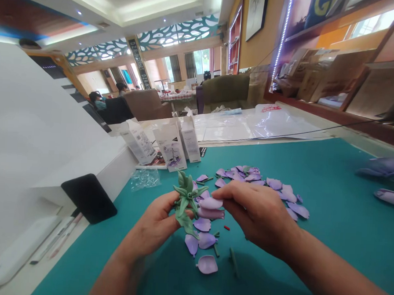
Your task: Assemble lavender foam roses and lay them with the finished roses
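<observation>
My left hand (153, 229) is closed around a toy flower (187, 197) with green plastic leaves, its fingers partly behind the leaves. Pale purple petals stick out of its right side. My right hand (256, 212) pinches one light purple petal (211, 203) between thumb and fingertips, where it meets the flower. Below the hands, loose petals (207, 264) and short green stem pieces (233, 263) lie on the teal mat (337, 243). A small red piece (226, 228) lies between the hands. Behind my right hand spreads a heap of purple petals (238, 174).
White boxes (172, 148) stand at the mat's back left, with a clear plastic bag (145, 179) before them. A black tablet-like slab (89, 198) leans at the left. More purple flower parts (390, 197) lie far right. People (98, 100) sit in the background.
</observation>
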Demonstrator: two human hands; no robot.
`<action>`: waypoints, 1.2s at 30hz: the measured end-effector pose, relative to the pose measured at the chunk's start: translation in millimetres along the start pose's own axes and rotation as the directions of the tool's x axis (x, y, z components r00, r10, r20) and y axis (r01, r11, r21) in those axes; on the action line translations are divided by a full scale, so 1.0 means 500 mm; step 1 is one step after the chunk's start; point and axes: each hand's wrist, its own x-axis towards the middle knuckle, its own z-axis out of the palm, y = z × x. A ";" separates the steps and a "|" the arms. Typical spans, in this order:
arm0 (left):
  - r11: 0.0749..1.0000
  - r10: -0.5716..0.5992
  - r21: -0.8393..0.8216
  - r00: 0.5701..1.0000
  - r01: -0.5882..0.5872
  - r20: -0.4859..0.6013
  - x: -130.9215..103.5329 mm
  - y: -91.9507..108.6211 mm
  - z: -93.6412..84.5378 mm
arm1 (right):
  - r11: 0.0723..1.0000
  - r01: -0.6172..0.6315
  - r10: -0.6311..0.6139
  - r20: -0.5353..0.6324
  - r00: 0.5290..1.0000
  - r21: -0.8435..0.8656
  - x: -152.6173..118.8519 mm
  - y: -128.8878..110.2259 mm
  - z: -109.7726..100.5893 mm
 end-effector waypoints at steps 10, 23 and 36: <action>0.999 -0.006 0.031 1.000 0.006 -0.015 0.000 0.003 0.004 | 0.998 0.061 -0.061 -0.025 0.998 -0.014 0.000 0.000 0.003; 0.999 0.041 0.007 0.997 -0.042 0.059 -0.002 -0.010 0.000 | 0.993 0.118 -0.118 0.012 0.993 0.003 -0.001 -0.001 0.001; 0.999 0.014 0.034 0.998 -0.017 0.069 -0.004 0.001 0.002 | 0.991 0.131 -0.131 0.046 0.990 0.001 -0.007 -0.003 0.004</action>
